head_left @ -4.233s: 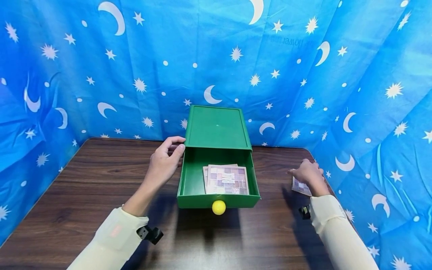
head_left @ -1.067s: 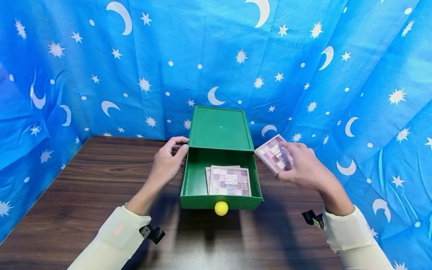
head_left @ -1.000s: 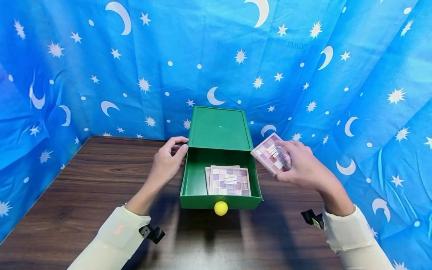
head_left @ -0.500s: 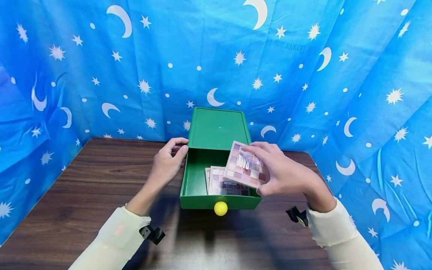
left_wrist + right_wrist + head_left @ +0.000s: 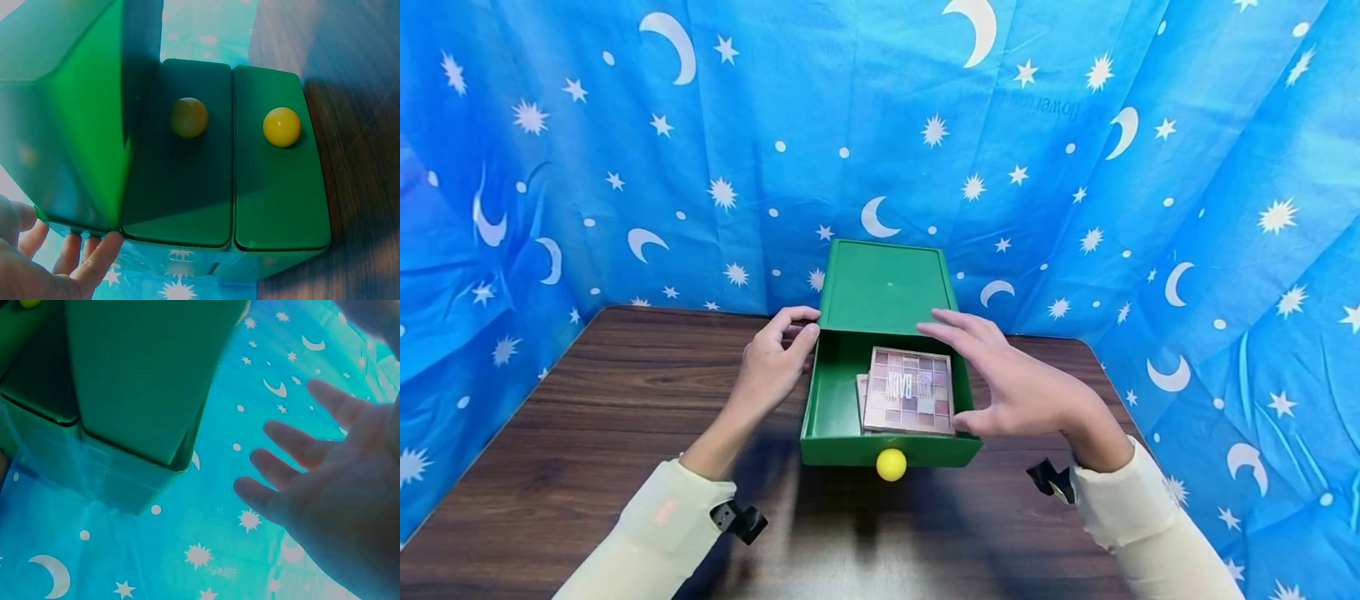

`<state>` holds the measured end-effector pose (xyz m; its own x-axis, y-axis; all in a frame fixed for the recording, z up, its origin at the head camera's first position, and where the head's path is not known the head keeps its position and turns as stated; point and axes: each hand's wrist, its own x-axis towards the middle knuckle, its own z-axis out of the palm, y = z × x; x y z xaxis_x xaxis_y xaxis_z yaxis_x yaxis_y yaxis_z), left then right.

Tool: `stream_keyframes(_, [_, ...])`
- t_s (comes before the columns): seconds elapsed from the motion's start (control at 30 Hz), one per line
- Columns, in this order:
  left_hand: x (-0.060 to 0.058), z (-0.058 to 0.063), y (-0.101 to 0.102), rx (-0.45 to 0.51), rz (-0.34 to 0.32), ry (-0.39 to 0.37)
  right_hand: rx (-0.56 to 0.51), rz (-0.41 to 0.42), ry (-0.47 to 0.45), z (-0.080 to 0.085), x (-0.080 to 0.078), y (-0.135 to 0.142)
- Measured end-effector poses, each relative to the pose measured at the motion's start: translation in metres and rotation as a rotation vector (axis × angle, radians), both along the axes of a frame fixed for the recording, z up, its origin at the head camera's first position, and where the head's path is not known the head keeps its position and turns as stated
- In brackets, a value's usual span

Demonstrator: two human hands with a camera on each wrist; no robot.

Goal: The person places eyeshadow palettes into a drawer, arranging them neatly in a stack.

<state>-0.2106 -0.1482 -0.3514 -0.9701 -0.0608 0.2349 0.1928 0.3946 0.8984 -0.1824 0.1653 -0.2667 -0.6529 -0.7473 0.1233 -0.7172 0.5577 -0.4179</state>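
A three-drawer green plastic cabinet [image 5: 887,283] stands on the table, its top drawer [image 5: 831,392] pulled out. In that drawer an eyeshadow palette [image 5: 910,390] lies on top of others, and the edge of a lower palette [image 5: 862,400] shows at its left. My right hand [image 5: 1015,375] is spread over the drawer's right side, empty, with the thumb by the palette's lower right corner. In the right wrist view its fingers [image 5: 294,444] are extended and apart. My left hand [image 5: 775,354] touches the cabinet's left side; the left wrist view shows its fingers [image 5: 94,265] along the cabinet's edge.
Two lower drawers stay closed, with yellow ball knobs [image 5: 282,127]; the open drawer has a yellow knob [image 5: 891,465] too. Brown wooden tabletop [image 5: 647,383] surrounds the cabinet. A blue curtain [image 5: 760,150] with moons and stars hangs behind and at both sides.
My right hand picked a palette up from the table's right, brought it left over the drawer, laid it on the others and let go. The left hand stayed at the cabinet.
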Motion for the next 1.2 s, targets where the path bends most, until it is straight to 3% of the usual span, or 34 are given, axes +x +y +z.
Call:
stream_keyframes(0.23, [0.0, 0.001, 0.001, 0.002, -0.001, -0.004, -0.069, -0.138, 0.142, -0.008, 0.014, 0.006])
stream_keyframes(0.53, [0.0, 0.002, 0.0, -0.002, 0.01, -0.003, -0.172, -0.251, 0.357, -0.023, 0.041, -0.004])
stream_keyframes(0.73, [0.0, 0.001, 0.002, 0.009, 0.0, -0.005, -0.268, -0.372, 0.486, -0.041, 0.065, -0.02])
stream_keyframes(0.87, [-0.001, 0.001, 0.002, 0.018, 0.0, -0.004, -0.331, -0.395, 0.544, -0.056, 0.079, -0.034])
stream_keyframes(1.2, [-0.001, 0.001, 0.002, 0.018, 0.002, -0.007, -0.232, -0.448, 0.633, -0.093, 0.094, -0.059])
